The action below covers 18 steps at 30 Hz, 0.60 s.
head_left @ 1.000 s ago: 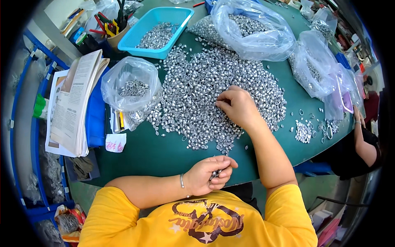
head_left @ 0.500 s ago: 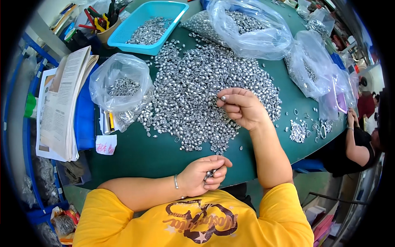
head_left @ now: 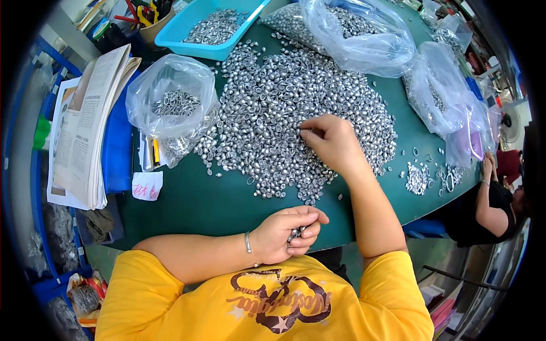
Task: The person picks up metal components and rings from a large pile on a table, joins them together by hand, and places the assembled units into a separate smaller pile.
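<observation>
A wide heap of small, silver-grey, drop-shaped metal pieces [head_left: 273, 113] covers the middle of the table. Over its right part my right hand [head_left: 335, 142] has thumb and forefinger drawn together at the heap's surface. Whatever is between those tips blends with the pieces behind, so I cannot make it out. Just in front of the heap, near the table edge, my left hand [head_left: 287, 230] is curled with its palm partly turned up. Several of the same metal pieces [head_left: 296, 233] show between its fingers and palm.
A light-blue plastic basket [head_left: 261, 8] stands behind the heap, beside large clear bags [head_left: 364, 51] of pieces. Left are a smaller open bag [head_left: 139, 102], a paper slip [head_left: 147, 186] and stacked papers [head_left: 94, 125]. Rings and bits [head_left: 418, 179] lie right, near another person [head_left: 495, 210].
My right hand has lowered from holding up one metal piece to touching the heap, its fingers turned downward. My left hand stays curled around its pieces. The view has shifted slightly.
</observation>
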Available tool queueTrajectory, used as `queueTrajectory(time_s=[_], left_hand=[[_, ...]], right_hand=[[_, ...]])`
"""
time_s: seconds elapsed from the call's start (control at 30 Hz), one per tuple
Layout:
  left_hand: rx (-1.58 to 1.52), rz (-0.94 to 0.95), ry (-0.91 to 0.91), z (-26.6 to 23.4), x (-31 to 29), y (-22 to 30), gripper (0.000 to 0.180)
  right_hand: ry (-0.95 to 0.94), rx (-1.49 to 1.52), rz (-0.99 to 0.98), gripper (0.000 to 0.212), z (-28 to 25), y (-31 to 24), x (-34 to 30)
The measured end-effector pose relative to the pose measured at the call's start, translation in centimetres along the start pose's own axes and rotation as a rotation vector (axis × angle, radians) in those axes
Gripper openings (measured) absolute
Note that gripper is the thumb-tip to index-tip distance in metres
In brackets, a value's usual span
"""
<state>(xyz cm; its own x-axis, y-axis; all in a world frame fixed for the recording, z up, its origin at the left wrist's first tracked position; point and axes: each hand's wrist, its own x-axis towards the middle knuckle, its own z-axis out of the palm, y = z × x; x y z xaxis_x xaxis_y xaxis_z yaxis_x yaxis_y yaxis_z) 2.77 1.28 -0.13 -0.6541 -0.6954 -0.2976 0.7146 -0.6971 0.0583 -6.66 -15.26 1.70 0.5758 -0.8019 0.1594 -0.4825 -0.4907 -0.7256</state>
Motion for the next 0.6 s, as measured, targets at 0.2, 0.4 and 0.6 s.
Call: queueTrajectory(time_s=[0.2,0.4,0.6], left_hand=[[0.008,0.002,0.015,0.1,-0.2,0.1,0.021],[0.010,0.006,0.004,0.0,-0.1,0.0,0.020],[0.012,0.005,0.011,0.0,-0.1,0.0,0.020]], right_hand=[[0.025,-0.352,-0.132,0.009,0.8,-1.7,-0.2],[0.114,-0.191,-0.156,0.007,0.6,-0.5,0.1],[0.054,-0.251,-0.156,0.007,0.6,-0.8,-0.1]])
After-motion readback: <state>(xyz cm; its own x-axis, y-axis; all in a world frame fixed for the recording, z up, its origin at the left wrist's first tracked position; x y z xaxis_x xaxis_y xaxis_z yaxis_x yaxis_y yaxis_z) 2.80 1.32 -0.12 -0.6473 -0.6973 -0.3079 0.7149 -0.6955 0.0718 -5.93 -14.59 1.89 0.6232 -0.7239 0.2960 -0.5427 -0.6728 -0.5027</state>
